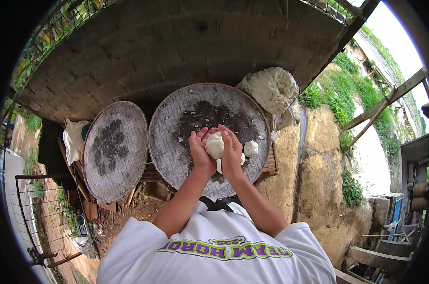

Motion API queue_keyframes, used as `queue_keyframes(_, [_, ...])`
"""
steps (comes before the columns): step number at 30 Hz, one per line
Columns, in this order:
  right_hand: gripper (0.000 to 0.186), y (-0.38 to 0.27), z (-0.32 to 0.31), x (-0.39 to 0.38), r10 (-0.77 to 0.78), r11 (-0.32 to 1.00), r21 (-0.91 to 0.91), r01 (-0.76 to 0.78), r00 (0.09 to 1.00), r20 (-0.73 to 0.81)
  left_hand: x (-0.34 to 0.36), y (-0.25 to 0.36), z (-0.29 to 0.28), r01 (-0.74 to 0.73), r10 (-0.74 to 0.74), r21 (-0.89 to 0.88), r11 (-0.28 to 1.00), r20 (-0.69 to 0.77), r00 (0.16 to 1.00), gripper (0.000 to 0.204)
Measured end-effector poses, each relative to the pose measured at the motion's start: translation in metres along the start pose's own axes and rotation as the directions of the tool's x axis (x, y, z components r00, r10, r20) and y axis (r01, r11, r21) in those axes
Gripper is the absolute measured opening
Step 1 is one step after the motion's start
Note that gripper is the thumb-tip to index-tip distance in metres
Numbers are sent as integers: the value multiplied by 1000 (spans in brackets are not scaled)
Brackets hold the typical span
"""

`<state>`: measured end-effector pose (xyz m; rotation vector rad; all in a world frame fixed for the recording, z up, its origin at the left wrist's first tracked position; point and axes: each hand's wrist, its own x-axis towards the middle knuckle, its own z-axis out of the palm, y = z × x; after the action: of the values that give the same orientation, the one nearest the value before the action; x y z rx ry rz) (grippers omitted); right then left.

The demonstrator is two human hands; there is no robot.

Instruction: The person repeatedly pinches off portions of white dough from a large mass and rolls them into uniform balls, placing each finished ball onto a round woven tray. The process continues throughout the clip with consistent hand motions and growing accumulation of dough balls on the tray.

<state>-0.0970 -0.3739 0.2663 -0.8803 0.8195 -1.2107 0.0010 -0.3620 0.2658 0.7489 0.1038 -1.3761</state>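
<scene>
Head view: left hand (199, 150), right hand (232, 152) cupped around white doughy ball (215, 145); white shirt (214, 270) bears purple lettering (235, 251) edged green.

big round woven tray (169, 158): dark stain (207, 116) mid-surface, white crumbs (180, 139) scattered, rounded white lumps (251, 148) on its right side. bamboo slats (270, 163) under its right edge. smaller round woven tray (130, 173) to the left, dark-stained too.

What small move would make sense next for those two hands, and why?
Probably lower the white ball onto the tray, near the pale lump to the right of the right hand. The left hand and right hand cup the white ball together over the tray, it looks fairly round, and the pale lump already rests there.
</scene>
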Motion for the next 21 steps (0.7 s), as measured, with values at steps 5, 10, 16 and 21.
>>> queue_keyframes(5, [36, -3, 1, -1, -313, 910, -216, 354, 928, 204, 4, 18, -9, 394, -372, -7, 919, 319, 872, 59])
queue_keyframes(10, [35, -4, 5, -1, 136, 991, 0, -136, 988, 77, 10, 8, -1, 105, -126, -130, 986, -168, 978, 59])
queue_keyframes(16, [35, 6, 12, -8, -549, 731, -308, 608, 793, 264, 4, 31, -24, 472, -446, 30, 881, 386, 808, 67])
queue_keyframes(21, [40, 9, 18, -3, 194, 972, 130, -196, 981, 24, 14, 20, -23, 250, -250, -38, 967, 7, 968, 65])
